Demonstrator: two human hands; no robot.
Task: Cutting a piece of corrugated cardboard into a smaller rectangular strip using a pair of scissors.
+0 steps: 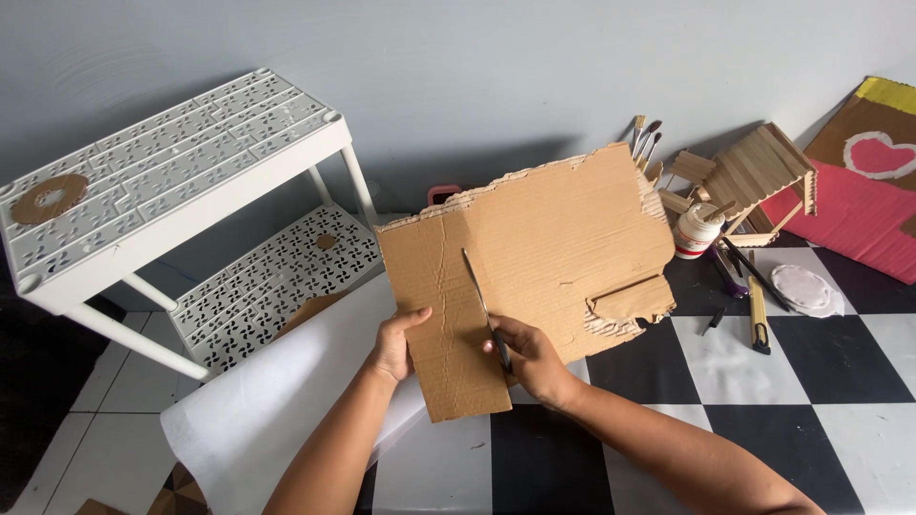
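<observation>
Work area: black-and-white checkered floor against a pale wall, with a white perforated shelf unit at left. The corrugated cardboard sheet is held tilted above the floor; it appears light, stiff along its flutes, and prone to tearing at its ragged edges. Best hold looks to be the intact lower edge. The left hand pinches that edge. The right hand is closed around scissors, blades on the sheet.
</observation>
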